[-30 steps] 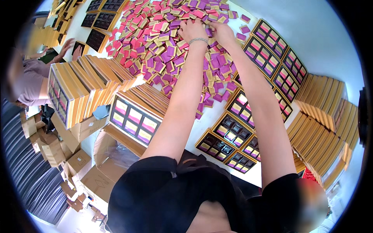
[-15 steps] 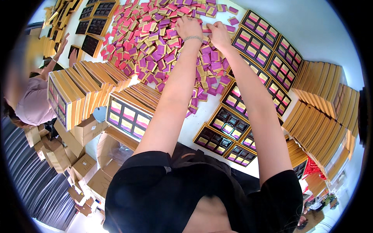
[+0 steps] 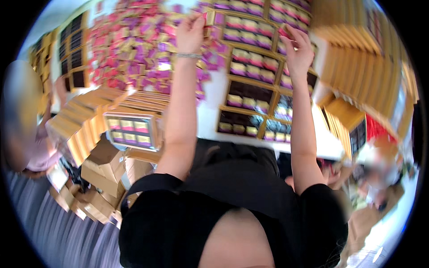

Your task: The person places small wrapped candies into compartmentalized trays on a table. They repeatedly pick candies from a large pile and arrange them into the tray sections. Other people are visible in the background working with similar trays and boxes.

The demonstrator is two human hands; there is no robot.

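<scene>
The view is smeared by motion. My left hand (image 3: 190, 35), a bracelet at its wrist, has its fingers closed at the right edge of a loose heap of small pink, purple and gold packets (image 3: 143, 53). A pink packet (image 3: 206, 16) shows at its fingertips. My right hand (image 3: 298, 50) pinches a small red packet (image 3: 284, 31) between thumb and fingers, above the right-hand column of black, gold-rimmed trays. Pink, gold and purple packets sit in the compartments of a tray (image 3: 253, 65). Black compartments show bare in the nearer tray (image 3: 250, 91).
Stacked gold-edged boxes (image 3: 357, 76) rise at the right, and more stacked boxes (image 3: 82, 118) stand at the left. A box with a windowed front (image 3: 130, 130) faces me. Open cartons (image 3: 103, 165) lie lower left. Another person's sleeve (image 3: 42, 154) shows at the left.
The view has swung, so the trays appear further left and upright. My hands have moved apart, the right one out over the trays with a red packet. The left stays by the heap.
</scene>
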